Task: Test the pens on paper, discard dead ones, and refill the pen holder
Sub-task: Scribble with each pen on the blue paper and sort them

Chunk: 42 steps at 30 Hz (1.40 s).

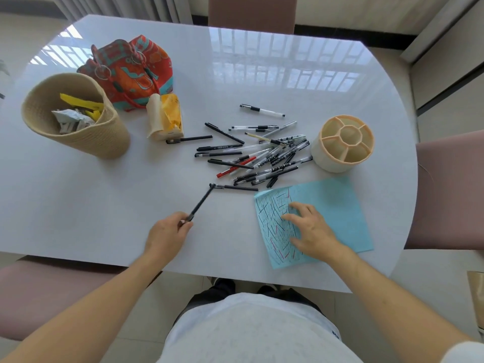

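The left hand (167, 231) pinches the lower end of a black pen (200, 201) between thumb and fingers, its grip closed on the barrel; the pen slants up and to the right, and its far end meets the capped end of another black pen (235, 187) lying flat on the white glossy worktop (131, 192). The right hand (311, 229) lies with its grip released, fingers spread and pressing flat on a light blue sheet of paper (337, 208), whose left part is covered with short test strokes in black, blue and red. The paper sits near the front edge of the worktop, right of centre. Just beyond it lies a loose pile of pens (262, 153), mostly black or clear-barrelled, with one red pen (234, 168) among them; several barrels carry printed markings too small to read. One clear pen with a black cap (262, 110) lies apart, farther back. Right of the pile, close beside it, stands the cream round pen holder (345, 142), upright, divided into a middle well and ringed compartments, with nothing showing inside. At the far left a woven beige basket (78, 121) holds crumpled paper and yellow scraps. Behind it rests an orange and teal patterned bag (131, 66), and beside that a yellow tissue pack (166, 117) whose printing cannot be read; a black pen (188, 139) lies touching its base.
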### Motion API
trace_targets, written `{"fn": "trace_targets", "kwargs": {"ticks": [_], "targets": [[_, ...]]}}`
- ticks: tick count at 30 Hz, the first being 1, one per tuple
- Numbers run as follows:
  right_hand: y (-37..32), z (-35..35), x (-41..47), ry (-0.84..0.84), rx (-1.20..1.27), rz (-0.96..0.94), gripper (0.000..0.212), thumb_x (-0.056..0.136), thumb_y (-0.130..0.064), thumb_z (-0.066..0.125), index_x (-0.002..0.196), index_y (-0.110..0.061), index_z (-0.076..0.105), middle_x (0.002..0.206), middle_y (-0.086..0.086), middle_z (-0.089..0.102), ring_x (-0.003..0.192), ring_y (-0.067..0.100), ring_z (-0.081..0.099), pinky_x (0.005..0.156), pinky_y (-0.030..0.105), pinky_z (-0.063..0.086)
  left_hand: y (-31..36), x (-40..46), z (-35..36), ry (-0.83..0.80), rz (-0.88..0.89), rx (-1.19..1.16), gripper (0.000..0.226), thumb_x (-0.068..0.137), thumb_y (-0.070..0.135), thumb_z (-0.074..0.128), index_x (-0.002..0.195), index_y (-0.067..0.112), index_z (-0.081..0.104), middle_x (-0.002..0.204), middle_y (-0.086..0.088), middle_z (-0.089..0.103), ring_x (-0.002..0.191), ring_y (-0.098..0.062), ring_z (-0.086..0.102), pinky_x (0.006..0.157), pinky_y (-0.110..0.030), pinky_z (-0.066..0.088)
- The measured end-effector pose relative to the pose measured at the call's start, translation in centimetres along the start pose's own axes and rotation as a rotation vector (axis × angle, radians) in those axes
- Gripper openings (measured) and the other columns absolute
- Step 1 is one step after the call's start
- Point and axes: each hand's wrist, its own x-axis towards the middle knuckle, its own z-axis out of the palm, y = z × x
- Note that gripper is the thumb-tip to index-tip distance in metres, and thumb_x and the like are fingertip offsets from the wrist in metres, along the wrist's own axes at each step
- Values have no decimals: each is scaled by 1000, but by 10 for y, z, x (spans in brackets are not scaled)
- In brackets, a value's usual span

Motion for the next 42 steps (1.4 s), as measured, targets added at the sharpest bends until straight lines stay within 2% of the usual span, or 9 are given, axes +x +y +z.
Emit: {"fn": "trace_targets", "kwargs": {"ticks": [6, 10, 16, 19, 22, 27, 31, 38, 42], "targets": [[-28, 12, 6, 46, -19, 109, 64, 76, -50, 78, 131, -30, 53, 139, 0, 39, 125, 23, 39, 106, 38, 39, -30, 0, -3, 77, -250, -125, 11, 94, 39, 58, 102, 31, 56, 68, 7, 68, 73, -9, 63, 59, -24, 42], [-55, 17, 19, 60, -11, 245, 65, 75, -62, 74, 120, -23, 49, 119, 0, 44, 112, 24, 47, 91, 39, 49, -29, 11, 0, 95, -387, -221, 15, 86, 43, 60, 92, 31, 52, 65, 1, 70, 57, -10, 68, 58, -30, 51], [-82, 26, 38, -17, -65, 431, 60, 87, -75, 50, 108, -19, 59, 110, 5, 69, 105, 29, 65, 77, 37, 45, -27, 20, -10, 133, -512, -126, 30, 84, 47, 63, 83, 20, 51, 75, -4, 66, 67, -27, 67, 64, -38, 54], [-97, 29, 48, -29, 29, 487, 60, 95, -66, 47, 108, -11, 69, 111, 11, 73, 106, 34, 67, 82, 38, 50, -7, 16, -8, 205, -391, -75, 24, 86, 39, 63, 79, 20, 50, 72, 1, 60, 73, -27, 60, 59, -34, 42], [-111, 27, 59, -48, 262, 538, 51, 98, -52, 48, 101, -6, 70, 105, 17, 73, 100, 35, 67, 80, 37, 51, 40, 4, 14, 153, -31, -57, 14, 84, 27, 70, 85, 22, 57, 72, 6, 61, 69, -22, 58, 62, -33, 45], [-118, 3, 76, 193, 549, 437, 21, 93, -33, 59, 82, -16, 65, 82, 4, 70, 85, 28, 66, 74, 36, 51, 91, -7, 65, -158, 522, 179, 43, 80, 26, 72, 120, 17, 62, 122, -1, 59, 115, -25, 51, 91, -41, 49], [-118, -10, 102, 349, 372, 106, 19, 93, -20, 65, 109, -10, 70, 107, 8, 64, 100, 28, 59, 82, 40, 51, 87, -4, 79, -216, 594, 421, 54, 81, 31, 67, 132, 15, 56, 142, -10, 47, 125, -31, 45, 104, -41, 41], [-143, -2, 149, 202, -243, -224, 25, 96, -23, 52, 114, -14, 67, 115, 9, 58, 111, 30, 48, 89, 41, 44, 84, -21, 80, -200, 581, 402, 47, 82, 27, 67, 127, 17, 59, 126, -11, 53, 101, -29, 53, 80, -41, 51], [-158, -8, 158, 278, -44, -221, 22, 97, -23, 56, 107, -9, 70, 109, 10, 64, 109, 32, 50, 92, 42, 41, 84, -21, 77, -165, 584, 445, 48, 80, 25, 66, 127, 19, 60, 123, -12, 55, 108, -34, 52, 87, -42, 46]]}}
